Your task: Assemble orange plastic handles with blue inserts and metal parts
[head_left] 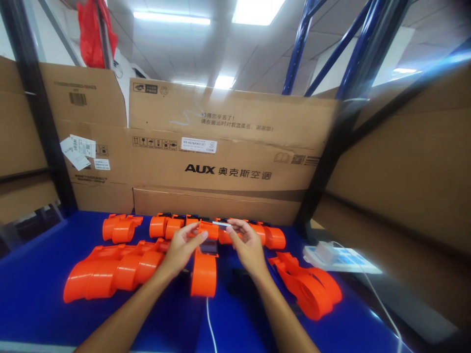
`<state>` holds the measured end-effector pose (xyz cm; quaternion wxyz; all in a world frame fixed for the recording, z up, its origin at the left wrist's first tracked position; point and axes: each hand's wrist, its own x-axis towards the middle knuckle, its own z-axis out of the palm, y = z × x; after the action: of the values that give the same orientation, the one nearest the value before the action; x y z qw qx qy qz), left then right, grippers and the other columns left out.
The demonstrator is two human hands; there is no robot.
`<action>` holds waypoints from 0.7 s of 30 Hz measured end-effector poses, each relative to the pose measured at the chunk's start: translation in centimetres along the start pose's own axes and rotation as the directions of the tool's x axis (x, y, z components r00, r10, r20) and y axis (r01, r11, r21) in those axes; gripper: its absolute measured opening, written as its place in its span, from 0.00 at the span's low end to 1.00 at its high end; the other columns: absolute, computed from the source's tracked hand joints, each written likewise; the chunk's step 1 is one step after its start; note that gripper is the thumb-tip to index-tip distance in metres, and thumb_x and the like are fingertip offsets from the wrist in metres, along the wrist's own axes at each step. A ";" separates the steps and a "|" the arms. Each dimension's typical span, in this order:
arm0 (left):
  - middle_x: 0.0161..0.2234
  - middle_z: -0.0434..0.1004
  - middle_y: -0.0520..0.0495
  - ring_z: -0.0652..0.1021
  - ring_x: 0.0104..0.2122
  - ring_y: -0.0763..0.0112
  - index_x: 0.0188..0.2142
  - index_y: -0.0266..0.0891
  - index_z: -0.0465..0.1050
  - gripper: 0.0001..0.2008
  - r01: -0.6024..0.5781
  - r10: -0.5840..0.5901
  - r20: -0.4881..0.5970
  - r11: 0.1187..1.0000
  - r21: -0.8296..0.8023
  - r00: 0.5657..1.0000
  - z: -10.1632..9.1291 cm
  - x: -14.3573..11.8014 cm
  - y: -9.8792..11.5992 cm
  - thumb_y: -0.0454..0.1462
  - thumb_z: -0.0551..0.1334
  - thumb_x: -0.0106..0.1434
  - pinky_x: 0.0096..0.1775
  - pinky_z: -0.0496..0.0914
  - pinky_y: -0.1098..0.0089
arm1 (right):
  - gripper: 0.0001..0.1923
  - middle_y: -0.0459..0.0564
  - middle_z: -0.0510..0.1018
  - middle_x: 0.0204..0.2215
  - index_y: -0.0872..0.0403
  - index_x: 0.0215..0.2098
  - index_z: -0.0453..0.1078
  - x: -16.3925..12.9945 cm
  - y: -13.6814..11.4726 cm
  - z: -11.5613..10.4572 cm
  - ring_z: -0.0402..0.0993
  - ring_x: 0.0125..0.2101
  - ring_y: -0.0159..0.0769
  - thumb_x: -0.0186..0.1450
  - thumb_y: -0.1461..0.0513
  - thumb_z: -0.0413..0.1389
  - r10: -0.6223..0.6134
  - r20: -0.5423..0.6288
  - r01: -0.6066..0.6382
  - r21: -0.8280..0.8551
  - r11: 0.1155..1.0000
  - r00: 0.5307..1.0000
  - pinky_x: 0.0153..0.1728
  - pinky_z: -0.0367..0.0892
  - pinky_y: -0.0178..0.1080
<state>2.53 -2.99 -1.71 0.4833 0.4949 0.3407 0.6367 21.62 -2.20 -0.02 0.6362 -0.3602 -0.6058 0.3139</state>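
Observation:
My left hand (184, 247) pinches an orange plastic piece (209, 230) between thumb and fingers, above the middle of the blue table. My right hand (247, 242) is closed on a thin white strip (221, 224) with a ridged or toothed left part. The strip's left end is close to the orange piece; whether they touch I cannot tell. Just below my hands stands an orange ring-shaped holder (204, 275) with a dark rectangular part (209, 246) at its top. A white cable (210, 318) runs from under it toward the front.
Several orange cuffs (127, 269) lie in a row at left, more orange rings (158, 227) line the back, and further orange bands (312, 291) lie at right. A white power strip (342, 259) with a plug sits at the right edge. Cardboard (221, 162) walls the blue table's (33, 284) back.

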 end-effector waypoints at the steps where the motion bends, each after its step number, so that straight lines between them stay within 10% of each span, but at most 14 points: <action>1: 0.36 0.79 0.45 0.78 0.35 0.64 0.46 0.36 0.78 0.25 -0.005 0.005 -0.032 1.000 0.003 0.999 -0.1 0.2 -0.3 0.44 0.73 0.50 0.39 0.72 0.66 | 0.15 0.51 0.79 0.37 0.52 0.41 0.75 0.1 0.0 -0.2 0.71 0.29 0.35 0.61 0.52 0.62 -0.003 -0.036 0.003 -0.016 1.000 0.999 0.28 0.67 0.36; 8: 0.40 0.81 0.43 0.78 0.42 0.60 0.51 0.35 0.76 0.30 0.032 -0.031 -0.069 0.999 0.011 0.997 -0.5 0.8 -1.2 0.45 0.73 0.51 0.47 0.70 0.62 | 0.15 0.49 0.80 0.30 0.54 0.40 0.80 -0.2 -0.3 -0.8 0.64 0.19 0.28 0.62 0.52 0.61 -0.002 -0.030 0.000 -0.072 0.997 1.000 0.22 0.63 0.34; 21: 0.43 0.82 0.41 0.78 0.46 0.55 0.48 0.36 0.78 0.22 0.034 -0.035 0.202 0.999 0.011 0.979 0.3 -0.2 -0.1 0.46 0.69 0.57 0.49 0.70 0.60 | 0.14 0.46 0.76 0.24 0.55 0.32 0.78 -1.0 0.1 0.4 0.60 0.18 0.27 0.62 0.52 0.61 0.067 0.133 -0.077 0.073 0.994 0.989 0.21 0.58 0.33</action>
<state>2.86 -3.16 -1.76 0.5248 0.5529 0.3006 0.5732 21.19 -2.92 -0.65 0.5970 -0.3356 -0.6199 0.3830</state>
